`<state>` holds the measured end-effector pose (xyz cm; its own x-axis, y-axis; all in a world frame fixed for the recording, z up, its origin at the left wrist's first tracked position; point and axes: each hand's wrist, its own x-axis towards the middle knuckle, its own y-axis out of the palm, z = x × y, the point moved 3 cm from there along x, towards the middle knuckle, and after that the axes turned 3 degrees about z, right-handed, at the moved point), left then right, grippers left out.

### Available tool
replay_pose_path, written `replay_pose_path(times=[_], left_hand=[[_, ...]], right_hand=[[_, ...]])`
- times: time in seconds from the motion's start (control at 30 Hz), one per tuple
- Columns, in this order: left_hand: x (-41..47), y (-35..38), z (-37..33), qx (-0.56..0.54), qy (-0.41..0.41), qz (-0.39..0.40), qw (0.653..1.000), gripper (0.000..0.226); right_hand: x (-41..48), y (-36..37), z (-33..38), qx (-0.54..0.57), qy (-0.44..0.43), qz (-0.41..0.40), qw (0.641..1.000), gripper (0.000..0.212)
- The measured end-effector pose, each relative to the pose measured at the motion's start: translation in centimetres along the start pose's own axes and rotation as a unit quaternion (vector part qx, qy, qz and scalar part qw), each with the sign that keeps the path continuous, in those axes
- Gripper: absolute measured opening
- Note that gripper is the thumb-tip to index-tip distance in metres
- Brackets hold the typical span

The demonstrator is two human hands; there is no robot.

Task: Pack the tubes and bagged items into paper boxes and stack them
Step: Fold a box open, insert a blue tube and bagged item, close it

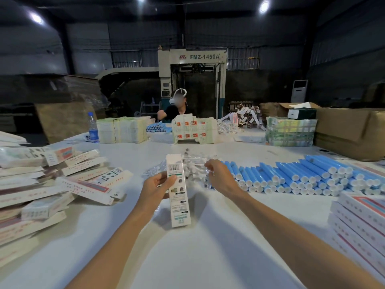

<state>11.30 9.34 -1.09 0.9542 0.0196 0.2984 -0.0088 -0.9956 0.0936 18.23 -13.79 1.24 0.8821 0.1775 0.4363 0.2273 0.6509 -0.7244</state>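
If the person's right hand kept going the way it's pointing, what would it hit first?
Probably the heap of small clear plastic bags just beyond the right hand; its fingertips may be touching it.

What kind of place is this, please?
Probably a factory packing hall: a big machine stands at the back, and the white table holds rows of blue tubes and piles of paper boxes.

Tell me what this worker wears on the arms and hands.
Nothing that shows. The left hand and right hand are ungloved, both forearms bare to the picture's edge with no sleeve in view, and no watch, ring or bracelet is visible.
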Motion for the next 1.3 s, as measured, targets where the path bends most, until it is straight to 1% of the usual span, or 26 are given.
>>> replay_pose_path(times=[0.07,0.13,0.17,0.27,0.33,0.4,0.43,0.53,0.6,0.63,0.7,0.77,0.83,0.93,1.03,1.07,1.13,1.2,1.23,1.3], left_hand=[[0.1,0.2,0.0,0.005,0.004,0.002,1.000,0.019],[0.0,0.2,0.0,0.003,0.007,0.002,1.000,0.020],[0.0,0.2,0.1,0.000,0.008,0.001,1.000,0.021],[0.1,0.1,0.3,-0.005,0.008,0.004,1.000,0.022],[0.2,0.0,0.4,-0.006,0.011,0.007,1.000,0.022],[0.3,0.2,0.4,0.000,0.016,0.012,1.000,0.020],[0.4,0.3,0.4,0.002,0.018,0.015,1.000,0.020],[0.4,0.6,0.5,0.001,0.016,0.022,1.000,0.019],[0.3,1.0,0.4,0.003,0.017,0.030,0.999,0.020],[0.2,1.2,0.4,0.003,0.017,0.034,0.999,0.021],[-0.1,1.9,0.2,-0.002,0.016,0.047,0.999,0.024],[-0.5,2.7,0.1,-0.010,0.016,0.055,0.998,0.025],[-1.0,3.9,0.1,-0.023,0.015,0.065,0.998,0.026],[-1.7,6.5,0.1,-0.041,0.006,0.101,0.994,0.027],[-2.0,9.1,-0.8,-0.013,0.014,0.134,0.991,0.024],[-2.0,9.8,-1.1,-0.005,0.016,0.141,0.990,0.023],[-2.3,11.1,-1.4,-0.009,0.019,0.153,0.988,0.029],[-2.6,11.8,-1.4,-0.024,0.016,0.149,0.988,0.037],[-2.7,11.9,-1.2,-0.030,0.016,0.146,0.989,0.036],[-2.8,12.0,-0.8,-0.038,0.020,0.146,0.988,0.030]], right_hand=[[1.2,1.5,-0.1,-0.107,-0.010,0.000,0.994,0.035],[2.4,2.4,-0.2,-0.243,-0.006,-0.007,0.970,0.032],[2.9,2.7,-0.3,-0.293,0.005,0.002,0.956,0.033],[3.9,3.6,-0.9,-0.379,0.034,0.044,0.924,0.048],[4.1,4.4,-1.1,-0.390,0.034,0.043,0.919,0.055],[4.0,4.9,-0.9,-0.365,0.027,0.015,0.931,0.052],[3.9,4.9,-0.8,-0.335,0.028,-0.002,0.942,0.047],[3.2,3.6,-0.7,-0.200,0.054,-0.056,0.977,0.029],[2.4,2.3,-0.8,-0.076,0.078,-0.081,0.991,0.020],[1.8,1.5,-0.7,0.014,0.080,-0.090,0.993,0.018],[0.1,-0.5,-0.5,0.178,0.084,-0.116,0.974,0.014],[-1.7,-2.8,-0.4,0.247,0.095,-0.140,0.954,0.010],[-3.6,-5.1,-0.4,0.283,0.102,-0.147,0.942,0.006],[-6.6,-8.8,0.1,0.300,0.081,-0.166,0.936,0.016],[-8.7,-12.3,1.6,0.297,0.032,-0.193,0.935,0.019],[-9.2,-13.4,2.3,0.298,0.010,-0.202,0.933,0.023],[-9.8,-15.4,3.7,0.290,-0.032,-0.222,0.930,0.032],[-9.8,-17.1,4.9,0.241,-0.065,-0.223,0.942,0.030],[-9.6,-17.6,5.4,0.211,-0.076,-0.210,0.952,0.030],[-8.7,-18.0,6.0,0.166,-0.075,-0.154,0.971,0.028]])
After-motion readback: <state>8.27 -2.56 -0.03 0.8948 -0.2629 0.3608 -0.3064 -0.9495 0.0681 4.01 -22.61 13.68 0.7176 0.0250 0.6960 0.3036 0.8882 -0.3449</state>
